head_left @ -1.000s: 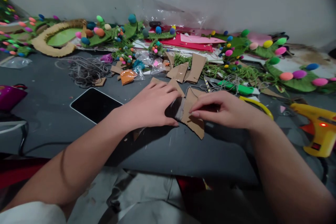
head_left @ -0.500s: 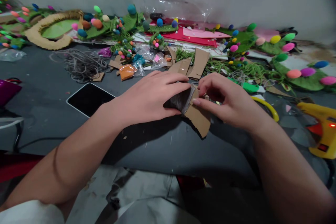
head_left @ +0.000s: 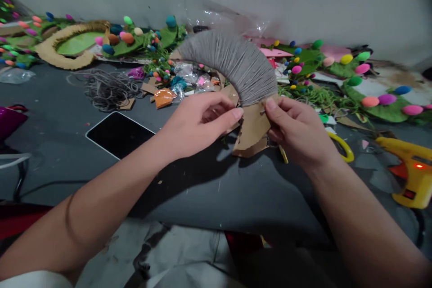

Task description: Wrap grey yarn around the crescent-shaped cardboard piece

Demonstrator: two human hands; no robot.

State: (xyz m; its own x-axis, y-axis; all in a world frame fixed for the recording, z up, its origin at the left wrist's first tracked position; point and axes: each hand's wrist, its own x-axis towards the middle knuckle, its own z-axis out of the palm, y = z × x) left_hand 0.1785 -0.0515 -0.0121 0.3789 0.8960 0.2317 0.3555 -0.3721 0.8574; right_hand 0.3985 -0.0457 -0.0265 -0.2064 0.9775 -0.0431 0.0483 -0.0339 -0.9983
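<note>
Both hands hold a curved cardboard piece (head_left: 254, 127) whose arched upper part is closely wound with grey yarn (head_left: 232, 58). It is raised above the dark table, with its bare brown end pointing down toward me. My left hand (head_left: 205, 121) pinches the inner edge near where the winding stops, thumb in front. On the opposite edge, my right hand (head_left: 290, 126) grips the bare cardboard between thumb and fingers. A second cardboard layer shows behind the bare end. The fingertips behind the piece are partly hidden.
A phone (head_left: 118, 135) lies left of my hands, with tangled grey yarn (head_left: 108, 85) behind it. At the right stands a yellow glue gun (head_left: 413, 175) with a lit red light, near a yellow handle (head_left: 342, 146). Felt leaves, colourful balls and scraps line the wall.
The wrapped piece has turned up, so its grey arch now shows above my hands. My left hand has shifted from covering the winding to pinching its inner edge.
</note>
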